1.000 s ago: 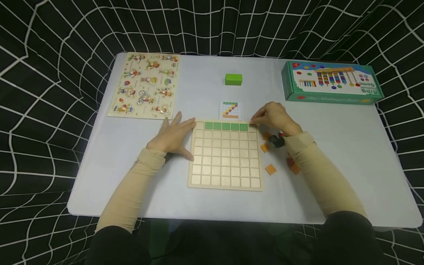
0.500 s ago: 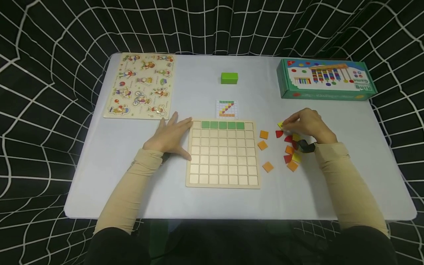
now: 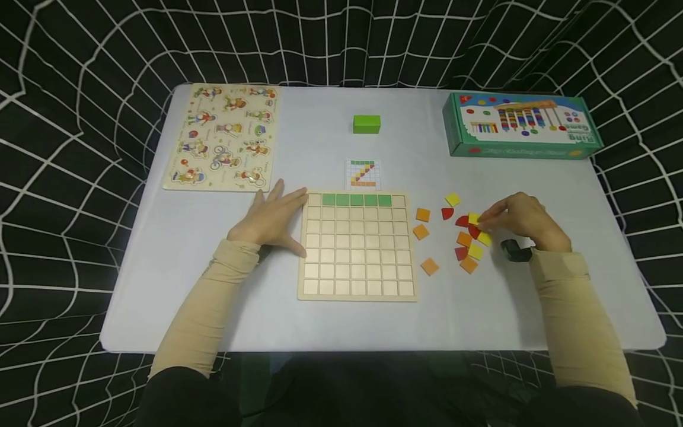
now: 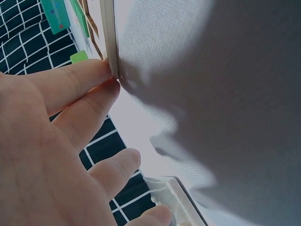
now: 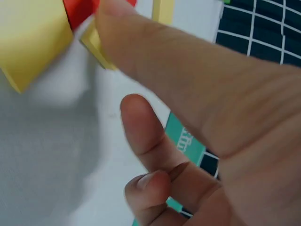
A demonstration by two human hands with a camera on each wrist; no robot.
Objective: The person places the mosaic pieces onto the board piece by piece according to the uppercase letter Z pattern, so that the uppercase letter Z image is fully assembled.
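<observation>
My left hand (image 3: 268,217) rests with spread fingers along the left edge of a wooden grid board (image 3: 358,301). In the left wrist view its fingertips touch the board's edge (image 4: 109,37). Green square tiles (image 3: 357,200) sit in the middle of the board's top row. On the right, my right hand (image 3: 525,220) pinches at a yellow square tile (image 3: 473,219) among the loose pieces. The right wrist view has the thumb over that yellow tile (image 5: 94,44), its other fingers curled below. Close by lie a red quarter-round tile (image 3: 462,222) and another yellow tile (image 3: 484,238).
Several orange tiles (image 3: 430,266) lie right of the board, and a yellow tile (image 3: 452,199) lies farther back. Behind the board are a pattern card (image 3: 363,174) and a green block (image 3: 366,124). A picture puzzle board (image 3: 221,136) stands left, a green game box (image 3: 523,126) right.
My right hand has left the board's top right corner, gone right to a yellow tile, then away from it to another yellow tile nearer me. The left hand stays at the board.
</observation>
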